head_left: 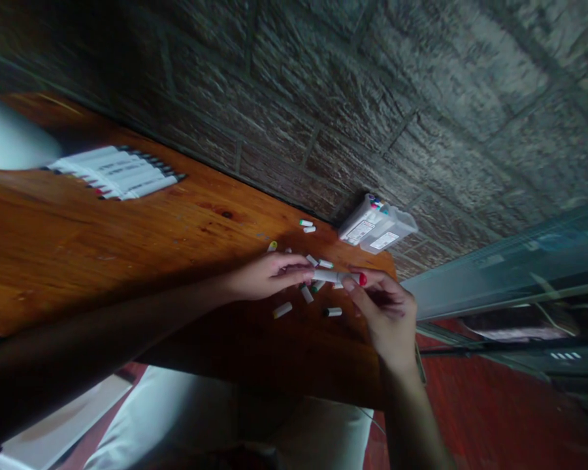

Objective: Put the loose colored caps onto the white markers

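A white marker [326, 276] with a red end lies level between my two hands, above the wooden table. My left hand [269, 274] pinches its left end between thumb and fingers. At the red end, my right hand [385, 307] grips it with thumb and forefinger. Several loose marker caps lie scattered below and around the hands, among them a yellow-ended cap [283, 310], a black-ended cap [332, 312] and a green-ended cap [306, 223]. Part of the caps is hidden behind my fingers.
A row of white markers [122, 171] lies at the table's left, beside a blurred white object [14, 134]. Near the right end, a clear plastic case [377, 225] holding some coloured pieces stands against the stone wall [284, 117]. The wooden table [186, 228] ends just right of my right hand.
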{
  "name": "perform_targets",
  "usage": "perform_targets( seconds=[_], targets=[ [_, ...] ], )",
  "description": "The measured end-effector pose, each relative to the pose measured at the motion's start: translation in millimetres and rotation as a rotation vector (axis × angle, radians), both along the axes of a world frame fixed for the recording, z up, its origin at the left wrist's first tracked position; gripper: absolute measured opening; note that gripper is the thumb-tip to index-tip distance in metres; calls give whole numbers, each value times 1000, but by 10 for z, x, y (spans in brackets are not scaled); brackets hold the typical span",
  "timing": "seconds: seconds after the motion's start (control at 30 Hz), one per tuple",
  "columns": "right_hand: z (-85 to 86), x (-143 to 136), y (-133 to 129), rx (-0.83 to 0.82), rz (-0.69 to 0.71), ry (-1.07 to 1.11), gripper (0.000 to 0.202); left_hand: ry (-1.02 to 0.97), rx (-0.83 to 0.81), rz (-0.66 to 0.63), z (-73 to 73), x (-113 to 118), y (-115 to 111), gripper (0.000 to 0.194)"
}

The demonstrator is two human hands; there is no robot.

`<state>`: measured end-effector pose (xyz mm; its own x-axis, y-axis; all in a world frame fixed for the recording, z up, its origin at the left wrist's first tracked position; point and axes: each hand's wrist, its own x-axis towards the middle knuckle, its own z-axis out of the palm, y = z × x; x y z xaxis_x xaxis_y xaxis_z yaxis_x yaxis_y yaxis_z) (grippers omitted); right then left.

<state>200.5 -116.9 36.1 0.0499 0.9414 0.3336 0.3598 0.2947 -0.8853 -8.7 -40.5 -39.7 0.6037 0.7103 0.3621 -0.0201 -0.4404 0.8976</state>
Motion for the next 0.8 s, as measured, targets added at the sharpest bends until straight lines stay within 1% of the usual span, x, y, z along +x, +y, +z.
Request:
perform_targets(
  seconds=[0.13,0.3,0.4,0.5,0.63,0.73,0.8],
  targets=[
    [37,-64,-16,36,-10,25,12,-4,-5,-51,3,-23,-3,30],
    [60,-71,-78,-34,49,43,17,39,-35,-74,-14,-16,-24,33],
    [34,4,-59,-39,56,77,17,-21,-107,-93,2,-15,-35,31],
    [-41,139,-8,-45,50,181,17,-124,-212,-99,52,-32,-41,28],
    [-183,272,-7,-83,46,281,17,-228,-293,-32,102,-49,-32,29],
    [-289,293,-49,-74,6,280,16,-327,-292,0,97,-41,-18,25],
    [-341,302,-71,-52,-58,200,19,-382,-297,7,91,-38,-14,22]
  ],
)
